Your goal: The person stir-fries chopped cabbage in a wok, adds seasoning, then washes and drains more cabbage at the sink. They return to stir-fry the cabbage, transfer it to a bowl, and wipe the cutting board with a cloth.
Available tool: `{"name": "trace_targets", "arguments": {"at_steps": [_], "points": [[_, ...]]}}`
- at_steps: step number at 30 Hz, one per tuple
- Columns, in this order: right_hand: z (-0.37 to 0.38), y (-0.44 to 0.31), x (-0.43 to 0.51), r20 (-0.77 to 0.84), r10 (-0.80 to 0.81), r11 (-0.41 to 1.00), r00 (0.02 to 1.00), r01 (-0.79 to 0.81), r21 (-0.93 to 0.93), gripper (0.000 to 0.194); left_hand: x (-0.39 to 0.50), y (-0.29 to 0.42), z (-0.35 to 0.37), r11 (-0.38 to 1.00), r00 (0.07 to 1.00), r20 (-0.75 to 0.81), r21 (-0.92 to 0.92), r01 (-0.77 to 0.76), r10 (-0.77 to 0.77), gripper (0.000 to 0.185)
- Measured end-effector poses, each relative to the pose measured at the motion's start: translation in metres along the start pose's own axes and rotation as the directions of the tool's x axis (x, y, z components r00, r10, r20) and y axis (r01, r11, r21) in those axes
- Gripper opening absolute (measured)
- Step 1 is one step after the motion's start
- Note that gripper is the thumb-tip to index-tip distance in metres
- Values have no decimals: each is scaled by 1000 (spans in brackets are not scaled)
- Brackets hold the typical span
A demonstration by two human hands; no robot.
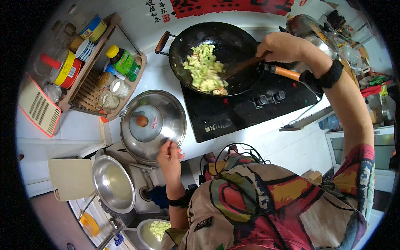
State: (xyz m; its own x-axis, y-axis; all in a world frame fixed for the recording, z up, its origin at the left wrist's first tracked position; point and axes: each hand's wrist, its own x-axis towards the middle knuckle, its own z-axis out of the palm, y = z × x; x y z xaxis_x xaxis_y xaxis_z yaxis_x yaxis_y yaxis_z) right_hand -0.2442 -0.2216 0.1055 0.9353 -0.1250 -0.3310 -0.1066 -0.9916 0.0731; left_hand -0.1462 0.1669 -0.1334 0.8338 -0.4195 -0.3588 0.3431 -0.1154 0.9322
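My right hand [278,48] grips the handle of a brown wooden spatula [239,68], whose blurred blade is down in a black wok [240,37]. Chopped pale-green vegetables [204,68] lie in the wok's left half, beside the blade. The wok sits on a black cooktop [215,118]; its orange-brown long handle [287,73] passes below my right wrist. My left hand [170,153] is raised over the near rim of a metal and glass lid [168,115], fingers bent and thumb near the fingertips; no held object shows. Whether it touches the lid is unclear.
A rack [93,40] with jars and a green-labelled bottle [125,64] stands left. Beyond the lid are a steel basin [129,200] and a cutting board [70,179]. Another bowl [143,234] holds chopped vegetables. A lidded metal pot [312,40] stands right of the wok.
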Motion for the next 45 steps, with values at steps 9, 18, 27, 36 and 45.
{"name": "trace_targets", "arguments": {"at_steps": [9,18,27,36,45], "points": [[-6,28,-28,301,20,999,953,-8,-44,27,10,1,-7,999,999,12,10,-34,34,26],[90,-23,8,10,215,598,977,-140,789,33,18,5,-4,999,999,33,17,-42,41,26],[85,3,18,26,489,455,872,-280,845,33,16,8,-10,998,1000,21,60,-14,13,25],[82,-18,32,-191,386,767,903,-199,609,32,19,4,-14,999,1000,24,38,-14,13,26],[70,-32,36,-177,367,925,913,-339,171,30,19,0,-20,998,998,46,52,-38,35,26]]}}
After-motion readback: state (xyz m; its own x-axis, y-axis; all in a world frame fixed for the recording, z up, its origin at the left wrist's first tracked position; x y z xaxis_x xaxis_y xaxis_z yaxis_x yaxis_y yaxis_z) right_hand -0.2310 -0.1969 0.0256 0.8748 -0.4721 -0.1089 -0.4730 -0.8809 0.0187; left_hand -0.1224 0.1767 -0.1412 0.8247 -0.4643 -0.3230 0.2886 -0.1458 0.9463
